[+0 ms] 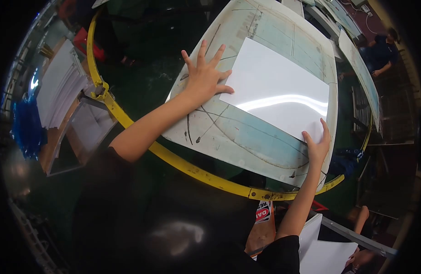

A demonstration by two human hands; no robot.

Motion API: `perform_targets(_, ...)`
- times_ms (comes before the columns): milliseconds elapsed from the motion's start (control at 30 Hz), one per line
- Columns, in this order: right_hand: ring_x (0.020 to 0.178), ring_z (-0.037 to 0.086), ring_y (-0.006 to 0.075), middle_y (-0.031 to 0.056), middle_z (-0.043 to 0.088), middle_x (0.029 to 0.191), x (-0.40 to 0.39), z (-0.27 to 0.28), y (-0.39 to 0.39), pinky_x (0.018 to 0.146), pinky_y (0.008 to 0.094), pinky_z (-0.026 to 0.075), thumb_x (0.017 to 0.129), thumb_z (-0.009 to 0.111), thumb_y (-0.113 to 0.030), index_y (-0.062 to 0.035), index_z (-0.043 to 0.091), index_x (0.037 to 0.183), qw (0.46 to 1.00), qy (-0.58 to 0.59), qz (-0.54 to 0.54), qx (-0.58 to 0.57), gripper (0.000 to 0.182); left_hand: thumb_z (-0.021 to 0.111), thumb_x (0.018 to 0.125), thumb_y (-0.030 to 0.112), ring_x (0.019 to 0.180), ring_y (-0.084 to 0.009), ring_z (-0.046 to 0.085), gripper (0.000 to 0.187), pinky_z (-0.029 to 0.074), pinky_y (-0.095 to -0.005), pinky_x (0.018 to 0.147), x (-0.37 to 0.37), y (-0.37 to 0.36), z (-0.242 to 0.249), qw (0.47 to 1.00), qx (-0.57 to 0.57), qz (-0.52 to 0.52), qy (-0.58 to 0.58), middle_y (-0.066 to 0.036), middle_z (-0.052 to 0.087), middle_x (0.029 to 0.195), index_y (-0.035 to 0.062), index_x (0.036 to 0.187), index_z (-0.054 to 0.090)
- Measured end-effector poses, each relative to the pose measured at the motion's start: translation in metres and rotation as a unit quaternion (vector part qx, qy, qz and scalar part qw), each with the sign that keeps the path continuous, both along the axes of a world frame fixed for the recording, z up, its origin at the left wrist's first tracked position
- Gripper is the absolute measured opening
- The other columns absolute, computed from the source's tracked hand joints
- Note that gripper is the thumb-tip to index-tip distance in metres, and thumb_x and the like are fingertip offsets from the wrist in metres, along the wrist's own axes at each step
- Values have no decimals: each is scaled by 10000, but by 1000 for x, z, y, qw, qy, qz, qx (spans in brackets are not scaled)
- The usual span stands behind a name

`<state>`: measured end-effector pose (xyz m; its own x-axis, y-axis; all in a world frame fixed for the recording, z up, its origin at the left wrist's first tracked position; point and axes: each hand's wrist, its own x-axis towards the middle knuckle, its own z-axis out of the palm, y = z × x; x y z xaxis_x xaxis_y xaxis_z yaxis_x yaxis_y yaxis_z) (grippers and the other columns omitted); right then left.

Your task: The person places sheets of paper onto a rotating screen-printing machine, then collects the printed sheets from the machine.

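A glossy white sheet [279, 84] lies flat on a worn, pale board [265, 141] with pale blue patches and dark marks. Spread wide at the sheet's left edge, my left hand [205, 77] rests on the board, with its thumb and one finger touching the sheet's edge. My right hand [318, 142] is at the sheet's lower right corner, thumb and fingers apart around that corner. Neither hand is gripping anything.
A curved yellow rail [187, 169] runs around the near side of the board. White sheets [60, 86] are stacked at the left, beside blue plastic [28, 125]. Another person [381, 55] is at the upper right. More white sheets [326, 255] are at the lower right, near another person's hand.
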<state>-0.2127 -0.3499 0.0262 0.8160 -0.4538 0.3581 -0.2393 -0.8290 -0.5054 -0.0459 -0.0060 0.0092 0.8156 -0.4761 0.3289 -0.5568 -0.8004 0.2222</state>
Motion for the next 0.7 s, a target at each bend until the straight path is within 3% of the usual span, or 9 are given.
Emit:
perform_targets(433,1157,474,338,159,500,1248,0,-8,-6,980,417,392,626,765,-154,-125,524,1257,999,27,4,32,677,671,654,580,1382,-402,-58,501,-87,-772,934,2,0,-2,999,16,-10,-32,-36,206,1516,288,1060,701)
perform_targets(533,1169,462,330,156,482,1268,-1,-9,-4,1006,454,342,659,750,-232,-159,549,1234,1000,24,-4,-5,614,674,658,564,1385,-390,-45,498,-73,-768,944,2,-4,3,998,48,-9,-26,-25,206,1516,279,1066,700)
perform_targets(633,1184,449,315,144,473,1278,-3,0,12,1027,510,262,712,706,-317,-200,579,1198,966,150,-76,-195,516,680,660,546,1388,-381,-15,493,-52,-764,954,2,-7,9,996,81,-3,-28,-20,220,1510,260,1061,702)
perform_targets(700,1162,467,306,136,497,1257,-5,-9,3,998,534,274,750,676,-381,-232,584,1202,974,161,-35,-159,485,687,660,535,1388,-379,9,491,-40,-765,956,-1,-11,15,993,114,2,-19,-31,241,1500,250,1060,699)
